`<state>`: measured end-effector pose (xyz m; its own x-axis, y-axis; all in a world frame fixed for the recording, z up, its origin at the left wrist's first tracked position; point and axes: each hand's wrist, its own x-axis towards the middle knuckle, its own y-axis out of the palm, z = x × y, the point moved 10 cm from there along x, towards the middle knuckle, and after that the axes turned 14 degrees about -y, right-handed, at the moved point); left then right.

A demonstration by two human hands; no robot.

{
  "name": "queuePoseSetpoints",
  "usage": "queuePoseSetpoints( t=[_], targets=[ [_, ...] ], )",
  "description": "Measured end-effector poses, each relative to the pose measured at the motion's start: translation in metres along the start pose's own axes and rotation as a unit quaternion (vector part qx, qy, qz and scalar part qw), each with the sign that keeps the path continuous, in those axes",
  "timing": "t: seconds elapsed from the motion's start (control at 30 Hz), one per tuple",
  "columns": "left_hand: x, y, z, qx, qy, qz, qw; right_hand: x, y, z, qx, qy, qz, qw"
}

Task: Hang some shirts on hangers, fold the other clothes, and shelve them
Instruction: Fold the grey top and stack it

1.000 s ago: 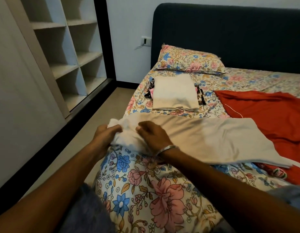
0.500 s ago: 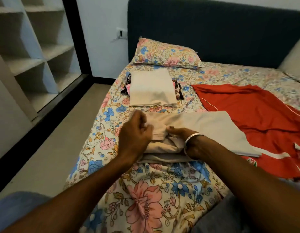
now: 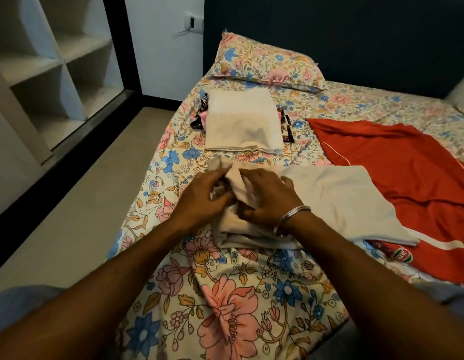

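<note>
A beige garment (image 3: 337,201) lies across the floral bed sheet (image 3: 225,294), its left end bunched into thick folds. My left hand (image 3: 199,201) grips that bunched end from the left. My right hand (image 3: 264,196), with a metal bangle at the wrist, lies on top of the folds, its thumb tucked under a layer of the cloth. Behind them sits a folded beige cloth (image 3: 242,120) on top of a dark patterned garment (image 3: 285,126). A red garment (image 3: 407,167) with white trim is spread out to the right.
A floral pillow (image 3: 267,63) leans at the dark headboard (image 3: 329,35). White open shelves (image 3: 51,61) stand at the left behind a black frame. Bare floor (image 3: 77,216) runs between shelves and bed. A wall socket (image 3: 193,22) is beside the headboard.
The left end of the beige garment has been folded over toward the right into a thicker bunch. Both hands have shifted right with it and now rest close together on the folds.
</note>
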<state>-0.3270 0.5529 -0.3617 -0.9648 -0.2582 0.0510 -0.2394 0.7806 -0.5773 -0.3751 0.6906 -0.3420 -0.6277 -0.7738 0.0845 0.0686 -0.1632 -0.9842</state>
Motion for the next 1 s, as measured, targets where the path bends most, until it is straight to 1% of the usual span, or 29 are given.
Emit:
queuePoseSetpoints(
  t=[0.07, 0.1, 0.13, 0.17, 0.2, 0.23, 0.27, 0.3, 0.33, 0.37, 0.43, 0.47, 0.5, 0.53, 0.6, 0.67, 0.7, 0.73, 0.77, 0.83, 0.87, 0.93, 1.0],
  targets=[
    [-0.002, 0.011, -0.01, -0.074, 0.005, 0.062, 0.995, 0.004, -0.009, 0.003, -0.015, -0.001, -0.06, 0.998],
    [-0.005, 0.014, -0.013, -0.103, 0.003, 0.071, 0.992, 0.004, -0.014, -0.004, -0.002, 0.025, -0.092, 0.995],
    [-0.006, 0.013, -0.015, -0.106, 0.005, 0.059, 0.993, 0.004, -0.02, -0.013, 0.039, 0.057, -0.127, 0.989],
    [-0.009, 0.011, -0.018, -0.073, 0.012, 0.039, 0.996, 0.004, -0.026, -0.025, 0.102, 0.089, -0.168, 0.976],
    [-0.014, 0.01, -0.022, -0.009, 0.025, 0.025, 0.999, 0.005, -0.033, -0.041, 0.169, 0.121, -0.214, 0.954],
    [-0.019, 0.015, -0.025, 0.071, 0.044, 0.025, 0.996, 0.007, -0.038, -0.059, 0.224, 0.155, -0.253, 0.928],
    [-0.025, 0.021, -0.028, 0.153, 0.066, 0.035, 0.985, 0.01, -0.04, -0.079, 0.261, 0.193, -0.273, 0.906],
    [-0.032, 0.028, -0.029, 0.226, 0.086, 0.05, 0.969, 0.011, -0.037, -0.1, 0.283, 0.233, -0.274, 0.889],
    [-0.039, 0.034, -0.032, 0.278, 0.106, 0.06, 0.953, 0.009, -0.029, -0.119, 0.307, 0.273, -0.26, 0.874],
    [-0.044, 0.036, -0.034, 0.307, 0.124, 0.064, 0.941, 0.006, -0.014, -0.132, 0.341, 0.304, -0.24, 0.857],
    [-0.05, 0.038, -0.041, 0.315, 0.166, 0.075, 0.931, -0.005, 0.012, -0.15, 0.392, 0.353, -0.217, 0.822],
    [-0.051, 0.039, -0.045, 0.312, 0.183, 0.085, 0.928, -0.011, 0.017, -0.155, 0.394, 0.366, -0.22, 0.814],
    [-0.053, 0.04, -0.048, 0.315, 0.198, 0.087, 0.924, -0.013, 0.019, -0.157, 0.385, 0.369, -0.222, 0.816],
    [-0.054, 0.041, -0.053, 0.325, 0.217, 0.08, 0.917, -0.012, 0.018, -0.155, 0.367, 0.362, -0.214, 0.83],
    [-0.06, 0.039, -0.063, 0.349, 0.25, 0.047, 0.902, -0.004, 0.007, -0.142, 0.301, 0.322, -0.175, 0.88],
    [-0.063, 0.036, -0.072, 0.358, 0.271, 0.004, 0.894, 0.0, -0.013, -0.124, 0.181, 0.261, -0.167, 0.933],
    [-0.065, 0.036, -0.075, 0.361, 0.28, -0.008, 0.89, 0.0, -0.023, -0.113, 0.104, 0.231, -0.172, 0.952],
    [-0.066, 0.039, -0.077, 0.364, 0.289, -0.009, 0.886, 0.001, -0.029, -0.103, 0.046, 0.212, -0.173, 0.961],
    [-0.068, 0.044, -0.075, 0.367, 0.298, 0.002, 0.881, 0.002, -0.028, -0.097, 0.025, 0.204, -0.159, 0.966],
    [-0.071, 0.054, -0.069, 0.377, 0.313, 0.039, 0.871, 0.006, -0.01, -0.09, 0.081, 0.201, -0.107, 0.97],
    [-0.071, 0.055, -0.068, 0.377, 0.315, 0.049, 0.87, 0.009, 0.0, -0.085, 0.115, 0.183, -0.081, 0.973],
    [-0.069, 0.047, -0.067, 0.361, 0.304, 0.051, 0.88, 0.012, 0.006, -0.075, 0.13, 0.138, -0.047, 0.981],
    [-0.066, 0.041, -0.064, 0.354, 0.289, 0.056, 0.888, 0.009, 0.005, -0.076, 0.142, 0.13, -0.034, 0.981]
  ],
)
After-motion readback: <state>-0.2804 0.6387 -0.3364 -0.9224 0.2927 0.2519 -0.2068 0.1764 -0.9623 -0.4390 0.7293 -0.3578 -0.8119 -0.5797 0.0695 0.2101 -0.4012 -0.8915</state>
